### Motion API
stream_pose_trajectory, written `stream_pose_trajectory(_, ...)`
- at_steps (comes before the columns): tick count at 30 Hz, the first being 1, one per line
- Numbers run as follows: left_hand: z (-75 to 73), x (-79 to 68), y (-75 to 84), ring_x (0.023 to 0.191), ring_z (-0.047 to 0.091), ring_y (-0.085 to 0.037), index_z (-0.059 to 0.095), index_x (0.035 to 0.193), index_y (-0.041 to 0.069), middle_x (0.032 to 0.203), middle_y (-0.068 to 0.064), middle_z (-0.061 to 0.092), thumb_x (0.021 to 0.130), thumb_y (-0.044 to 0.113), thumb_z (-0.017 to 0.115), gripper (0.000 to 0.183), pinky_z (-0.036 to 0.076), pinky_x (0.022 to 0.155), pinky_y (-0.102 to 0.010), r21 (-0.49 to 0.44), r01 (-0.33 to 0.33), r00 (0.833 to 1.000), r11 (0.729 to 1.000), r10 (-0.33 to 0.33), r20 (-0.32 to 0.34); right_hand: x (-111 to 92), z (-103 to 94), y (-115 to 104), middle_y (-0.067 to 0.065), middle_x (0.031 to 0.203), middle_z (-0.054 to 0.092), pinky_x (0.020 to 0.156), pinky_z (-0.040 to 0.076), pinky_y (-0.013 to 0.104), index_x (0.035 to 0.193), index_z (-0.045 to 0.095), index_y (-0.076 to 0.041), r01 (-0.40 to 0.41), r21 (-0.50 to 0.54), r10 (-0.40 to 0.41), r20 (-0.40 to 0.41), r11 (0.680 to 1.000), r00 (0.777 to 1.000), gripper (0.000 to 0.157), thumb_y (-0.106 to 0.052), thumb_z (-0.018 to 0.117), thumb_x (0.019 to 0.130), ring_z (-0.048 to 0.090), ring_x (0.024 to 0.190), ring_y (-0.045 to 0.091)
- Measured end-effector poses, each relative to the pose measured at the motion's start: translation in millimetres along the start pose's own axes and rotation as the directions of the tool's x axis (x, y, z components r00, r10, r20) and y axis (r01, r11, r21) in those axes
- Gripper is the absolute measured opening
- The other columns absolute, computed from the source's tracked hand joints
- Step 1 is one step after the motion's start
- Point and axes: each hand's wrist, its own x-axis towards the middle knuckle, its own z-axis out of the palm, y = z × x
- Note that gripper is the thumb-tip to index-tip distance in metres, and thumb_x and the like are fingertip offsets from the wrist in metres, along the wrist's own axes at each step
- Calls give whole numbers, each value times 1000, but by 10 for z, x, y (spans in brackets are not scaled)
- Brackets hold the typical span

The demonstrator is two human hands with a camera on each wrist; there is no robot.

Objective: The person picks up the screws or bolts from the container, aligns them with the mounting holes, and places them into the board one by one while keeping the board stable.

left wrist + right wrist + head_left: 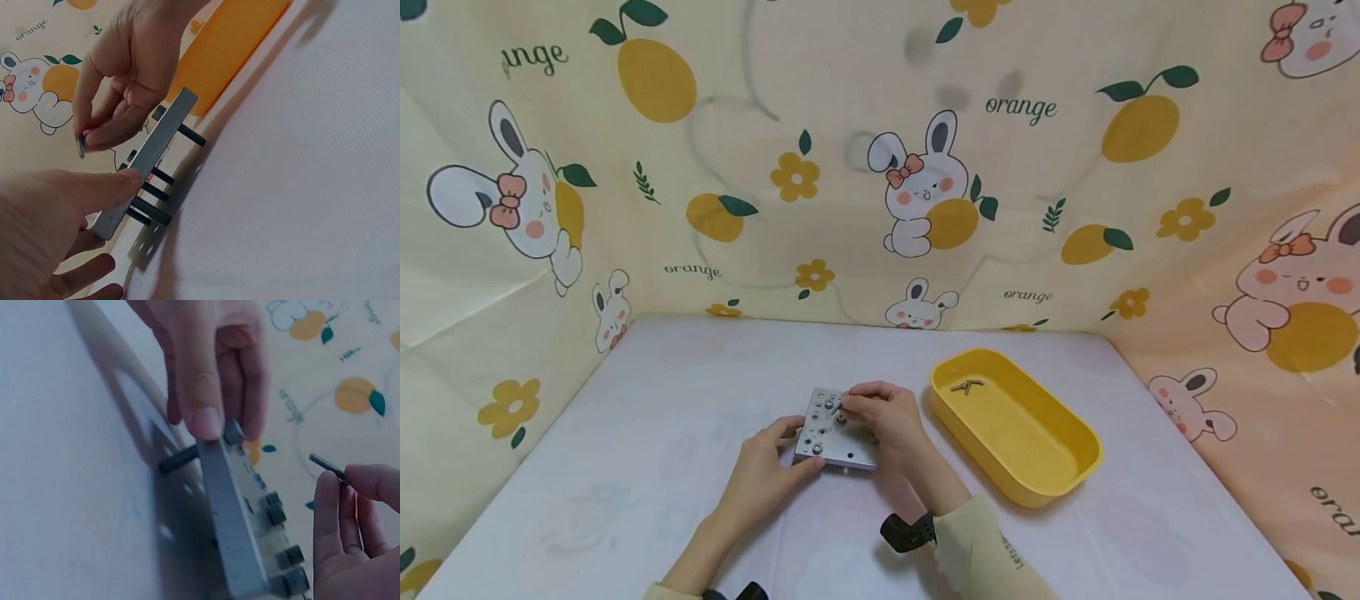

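Note:
My left hand grips a flat silver metal plate by its left side, the thumb on the near edge. The plate is raised and tilted above the table. Several dark socket-head bolts sit in it, and their threaded shanks stick out underneath. Over the plate's upper face, my right hand pinches a small thin screw between thumb and fingertips. The screw is apart from the plate in both wrist views. Several open holes also show in the plate's face.
A yellow tray stands on the white table, just right of my right hand. Several small screws lie at its far end. Printed cloth walls the table at the back and sides.

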Motion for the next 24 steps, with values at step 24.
stream_pose_trajectory(24, -9, -16, 12, 113, 58, -33, 60, 128, 7, 117, -14, 67, 76, 25, 86, 61, 42, 97, -54, 9, -8, 1000, 1000, 8, 2, -5, 141, 133, 3, 79, 72, 73, 52, 27, 82, 73, -5, 190, -458, -174, 76, 869, 982, 15, 3, 83, 74, 68, 77, 16)
